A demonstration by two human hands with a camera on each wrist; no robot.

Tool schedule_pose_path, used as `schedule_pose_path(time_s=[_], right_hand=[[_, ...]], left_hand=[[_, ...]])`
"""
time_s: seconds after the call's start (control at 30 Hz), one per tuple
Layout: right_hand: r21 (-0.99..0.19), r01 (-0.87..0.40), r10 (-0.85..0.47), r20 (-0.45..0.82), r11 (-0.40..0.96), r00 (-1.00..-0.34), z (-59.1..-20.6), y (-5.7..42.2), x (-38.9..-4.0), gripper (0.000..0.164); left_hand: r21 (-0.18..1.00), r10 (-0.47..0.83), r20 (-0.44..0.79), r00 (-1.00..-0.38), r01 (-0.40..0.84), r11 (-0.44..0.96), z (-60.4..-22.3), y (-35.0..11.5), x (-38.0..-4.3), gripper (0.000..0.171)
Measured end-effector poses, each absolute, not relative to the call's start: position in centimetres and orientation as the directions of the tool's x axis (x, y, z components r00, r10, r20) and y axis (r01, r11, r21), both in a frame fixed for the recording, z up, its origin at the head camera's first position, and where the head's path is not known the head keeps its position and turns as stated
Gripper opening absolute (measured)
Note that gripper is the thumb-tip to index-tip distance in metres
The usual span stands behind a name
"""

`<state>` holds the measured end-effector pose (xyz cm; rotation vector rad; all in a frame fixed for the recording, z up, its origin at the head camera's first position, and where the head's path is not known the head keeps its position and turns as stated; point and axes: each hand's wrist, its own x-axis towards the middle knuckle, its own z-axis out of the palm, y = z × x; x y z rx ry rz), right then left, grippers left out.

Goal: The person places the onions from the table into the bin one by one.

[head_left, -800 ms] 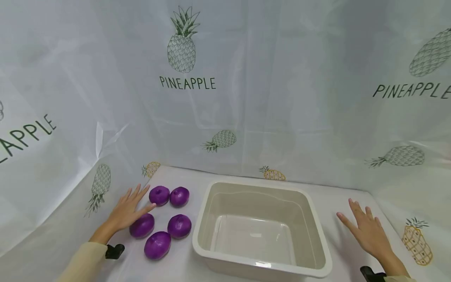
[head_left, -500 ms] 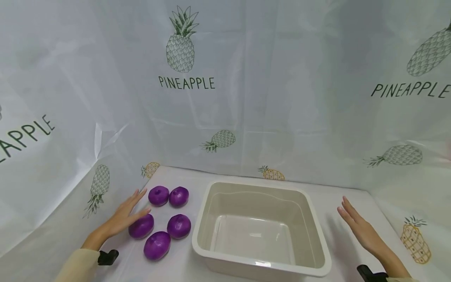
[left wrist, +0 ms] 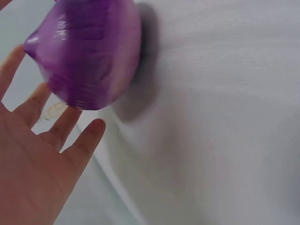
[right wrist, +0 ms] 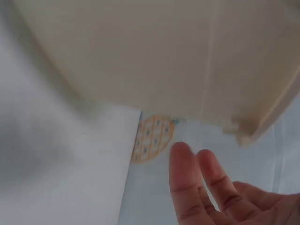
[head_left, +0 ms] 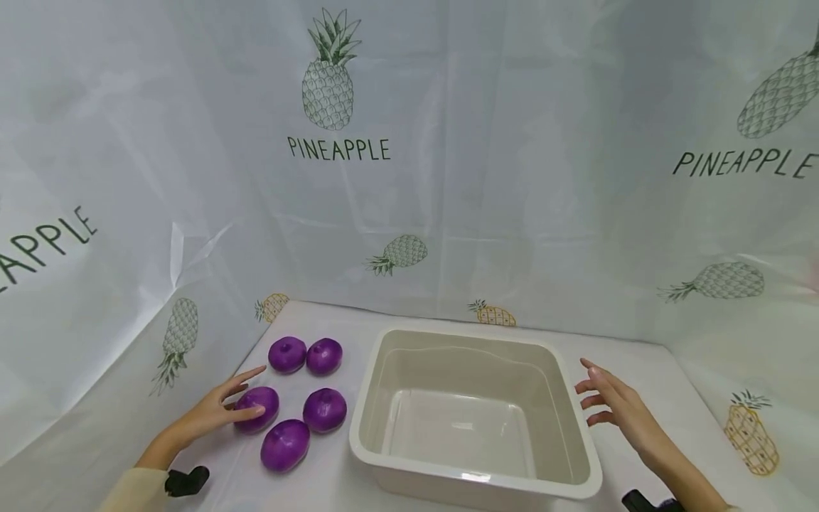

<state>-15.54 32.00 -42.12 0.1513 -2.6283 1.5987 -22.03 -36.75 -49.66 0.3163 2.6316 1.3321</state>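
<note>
Beside the leftmost purple onion (head_left: 268, 402), my left hand (head_left: 207, 414) spreads its fingers, the thumb passing in front of it. In the left wrist view the same onion (left wrist: 93, 51) rests on the white surface near the spread fingers; whether they touch it I cannot tell. My right hand (head_left: 622, 411) is just right of the beige plastic tub (head_left: 579, 419), fingers loosely bent and holding nothing. From the right wrist, the tub's outer wall (right wrist: 140, 56) lies above the fingers (right wrist: 183, 164). Nothing is inside the tub.
Other purple onions lie close by: one at the front (head_left: 285, 446), one near the tub (head_left: 325, 410), and two behind (head_left: 287, 355). White sheeting (head_left: 512, 178) printed with pineapples rises behind and at both sides of the white tabletop (head_left: 358, 320).
My left hand has come down to the leftmost onion, its thumb now across the front of it. The right hand has moved left toward the tub's right rim, its fingers bending.
</note>
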Motion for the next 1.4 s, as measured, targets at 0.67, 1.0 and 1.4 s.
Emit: schedule_pose_path(time_s=[0.67,1.0,1.4], right_hand=[[-0.911,-0.028,0.065,0.06,0.412,-0.996,-42.0,27.9,-14.5,0.055],[-0.92,-0.034,0.098,0.078,0.39,-0.992,-42.3,27.3,-14.6,0.055],[-0.924,-0.045,0.098,0.089,0.379,-0.991,-42.2,27.2,-14.6,0.056]], left_hand=[[0.804,0.383,0.126,-0.915,0.321,0.502,-52.2,-36.8,-22.5,0.07],[0.817,0.364,0.12,-0.924,0.3,0.492,-50.9,-37.0,-22.5,0.07],[0.789,0.503,0.2,-0.841,0.442,0.426,-45.7,-35.3,-24.7,0.068]])
